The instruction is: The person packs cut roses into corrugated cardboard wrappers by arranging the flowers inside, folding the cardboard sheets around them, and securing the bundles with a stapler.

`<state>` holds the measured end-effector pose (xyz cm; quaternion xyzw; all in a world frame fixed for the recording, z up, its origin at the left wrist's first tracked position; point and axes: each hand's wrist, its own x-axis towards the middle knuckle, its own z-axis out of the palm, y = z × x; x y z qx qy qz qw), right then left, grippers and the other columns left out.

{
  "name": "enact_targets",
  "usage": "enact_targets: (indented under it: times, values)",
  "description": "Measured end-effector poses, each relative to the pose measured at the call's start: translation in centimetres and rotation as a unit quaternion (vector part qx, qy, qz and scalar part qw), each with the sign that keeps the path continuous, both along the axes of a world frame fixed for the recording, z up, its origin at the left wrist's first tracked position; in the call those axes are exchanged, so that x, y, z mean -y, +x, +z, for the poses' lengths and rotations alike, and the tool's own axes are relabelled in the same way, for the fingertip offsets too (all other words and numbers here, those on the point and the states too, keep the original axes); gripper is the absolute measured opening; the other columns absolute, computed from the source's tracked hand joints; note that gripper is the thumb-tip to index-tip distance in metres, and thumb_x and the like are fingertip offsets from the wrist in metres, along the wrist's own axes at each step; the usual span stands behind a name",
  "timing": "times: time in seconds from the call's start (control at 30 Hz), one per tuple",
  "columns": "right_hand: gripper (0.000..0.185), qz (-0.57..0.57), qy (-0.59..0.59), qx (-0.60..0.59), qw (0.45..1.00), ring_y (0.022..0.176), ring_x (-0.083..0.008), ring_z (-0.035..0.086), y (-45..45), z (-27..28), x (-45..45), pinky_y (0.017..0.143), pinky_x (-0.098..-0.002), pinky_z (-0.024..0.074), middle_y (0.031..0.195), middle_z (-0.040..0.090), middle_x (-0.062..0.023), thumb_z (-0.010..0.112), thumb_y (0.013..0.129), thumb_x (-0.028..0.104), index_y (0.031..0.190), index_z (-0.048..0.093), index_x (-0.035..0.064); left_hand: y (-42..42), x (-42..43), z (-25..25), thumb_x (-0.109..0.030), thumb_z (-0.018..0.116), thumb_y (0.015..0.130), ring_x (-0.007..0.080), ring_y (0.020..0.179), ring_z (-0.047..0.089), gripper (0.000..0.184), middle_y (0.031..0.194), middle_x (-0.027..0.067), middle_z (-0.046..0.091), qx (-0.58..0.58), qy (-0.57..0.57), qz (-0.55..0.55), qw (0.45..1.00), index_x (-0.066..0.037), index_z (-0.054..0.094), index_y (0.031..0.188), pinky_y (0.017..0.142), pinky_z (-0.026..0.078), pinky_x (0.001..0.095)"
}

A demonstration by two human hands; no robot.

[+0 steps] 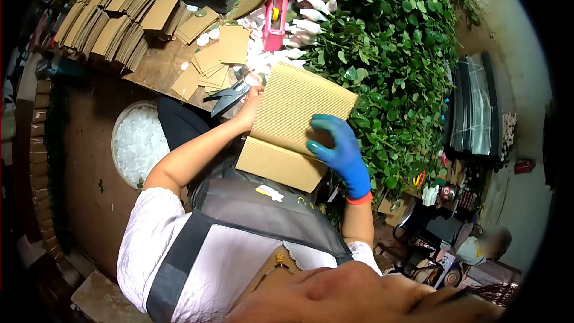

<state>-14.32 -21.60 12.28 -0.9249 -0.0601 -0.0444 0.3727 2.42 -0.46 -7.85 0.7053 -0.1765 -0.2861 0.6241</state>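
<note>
A folded sheet of corrugated cardboard (305, 104) stands tilted in front of my torso, its ribbed inner side facing me and a lower flap bent toward me. My bare left hand (251, 107) is closed at the sheet's left edge, with part of the fingers hidden behind it. My right hand (335, 146), in a blue glove, lies against the ribbed side with thumb and fingers apart. Dark-bladed scissors (229, 97) lie just left of my left hand, next to loose cardboard pieces (209, 60).
A pink tape dispenser (275, 22) sits beside white-wrapped flower heads (308, 27). Leafy green stems (394, 54) are heaped at right. Cardboard stacks (113, 15) fill the back left. A round tub (116, 143) of white pieces stands on the floor. Another person (472, 250) is at far right.
</note>
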Motion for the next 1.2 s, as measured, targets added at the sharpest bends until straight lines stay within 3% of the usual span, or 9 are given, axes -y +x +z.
enact_targets:
  times: [0.07, 0.17, 0.3, 0.43, 0.53, 0.8, 0.83, 0.97, 1.2]
  values:
    - [0.048, -0.024, -0.13, -0.055, 0.99, 0.108, -0.0347, 0.062, 1.8, -1.1, -0.4, 0.094, -0.0451, 0.0498, 0.119, 0.065, -0.0135, 0.081, 0.074, 0.029, 0.114, 0.066, 0.0073, -1.0, -1.5, 2.2, -0.023, 0.07, 0.091, 0.0317, 0.124, 0.047, 0.036, 0.133, 0.0199, 0.049, 0.205, 0.073, -0.035, 0.975, -0.007, 0.066, 0.123, 0.106, 0.042, 0.0391]
    - [0.054, -0.073, -0.223, -0.133, 0.963, 0.104, -0.0337, 0.061, 2.8, -2.5, -1.0, 0.092, -0.0464, 0.0486, 0.112, 0.065, -0.0131, 0.083, 0.07, 0.037, 0.113, 0.065, 0.0091, 0.5, -2.9, 3.7, -0.017, 0.069, 0.093, 0.021, 0.091, 0.063, 0.016, 0.088, 0.009, 0.064, 0.083, -0.013, 0.005, 0.996, -0.002, 0.069, 0.1, 0.085, 0.049, 0.0321]
    - [0.061, -0.085, -0.248, -0.183, 0.947, 0.107, -0.033, 0.06, 3.6, -3.7, -1.4, 0.092, -0.0462, 0.0474, 0.115, 0.063, -0.0139, 0.084, 0.07, 0.04, 0.118, 0.063, 0.0103, -0.4, -3.7, 11.9, -0.015, 0.069, 0.092, 0.0272, 0.081, 0.066, 0.014, 0.084, 0.0107, 0.068, 0.435, 0.022, -0.049, 0.899, -0.003, 0.071, 0.087, 0.073, 0.053, 0.0394]
    - [0.053, -0.06, -0.25, -0.1, 0.961, 0.104, -0.033, 0.06, 3.3, -4.5, -1.2, 0.089, -0.0466, 0.0474, 0.11, 0.064, -0.0128, 0.082, 0.073, 0.042, 0.112, 0.064, 0.0114, -1.4, -0.1, 10.6, -0.035, 0.067, 0.092, 0.0292, 0.13, 0.054, 0.059, 0.141, 0.0148, 0.056, 0.546, 0.069, -0.218, 0.806, -0.006, 0.054, 0.141, 0.11, 0.042, 0.0435]
    - [0.043, 0.007, -0.247, -0.151, 0.957, 0.095, -0.0327, 0.064, 3.6, -2.4, -1.1, 0.085, -0.046, 0.0494, 0.101, 0.067, -0.0101, 0.083, 0.075, 0.04, 0.105, 0.067, 0.0138, -1.5, 0.0, 8.6, -0.041, 0.063, 0.093, 0.0303, 0.137, 0.046, 0.069, 0.151, 0.0156, 0.048, 0.565, 0.081, -0.226, 0.789, -0.004, 0.046, 0.148, 0.116, 0.033, 0.0465]
    - [0.022, 0.132, -0.244, -0.218, 0.936, 0.084, -0.0313, 0.066, 8.4, -0.7, -4.6, 0.073, -0.0461, 0.0512, 0.085, 0.067, -0.0117, 0.069, 0.086, 0.035, 0.088, 0.069, 0.0129, -1.8, 0.0, 8.3, -0.038, 0.061, 0.093, 0.0306, 0.14, 0.043, 0.061, 0.154, 0.0142, 0.045, 0.551, 0.134, -0.259, 0.782, -0.005, 0.051, 0.143, 0.116, 0.031, 0.0473]
    - [0.022, 0.147, -0.258, -0.199, 0.934, 0.085, -0.0312, 0.066, 9.4, 0.2, -5.9, 0.072, -0.0459, 0.0513, 0.085, 0.067, -0.0116, 0.068, 0.087, 0.035, 0.089, 0.069, 0.013, -1.6, -0.4, 8.6, -0.038, 0.058, 0.094, 0.0315, 0.142, 0.04, 0.059, 0.155, 0.0157, 0.043, 0.457, 0.061, -0.253, 0.85, -0.005, 0.051, 0.143, 0.118, 0.029, 0.0472]
    - [0.037, 0.117, -0.233, 0.184, 0.948, 0.086, -0.0286, 0.067, 16.6, -3.4, -12.8, 0.07, -0.0419, 0.0518, 0.106, 0.067, -0.0084, 0.074, 0.083, 0.027, 0.115, 0.064, 0.0123, -2.4, 1.6, 4.9, -0.039, 0.053, 0.096, 0.0311, 0.138, 0.045, 0.06, 0.153, 0.0186, 0.045, 0.383, 0.013, -0.26, 0.886, -0.004, 0.047, 0.145, 0.117, 0.032, 0.0483]
    - [0.033, -0.088, -0.466, -0.051, 0.879, 0.096, -0.0249, 0.066, 28.7, -17.4, -17.8, 0.074, -0.0415, 0.0504, 0.108, 0.065, -0.0069, 0.054, 0.096, 0.02, 0.126, 0.061, 0.0095, -1.6, 1.6, 3.7, -0.04, 0.055, 0.093, 0.033, 0.141, 0.043, 0.067, 0.157, 0.0171, 0.04, 0.552, 0.037, -0.216, 0.804, -0.004, 0.044, 0.148, 0.116, 0.032, 0.0527]
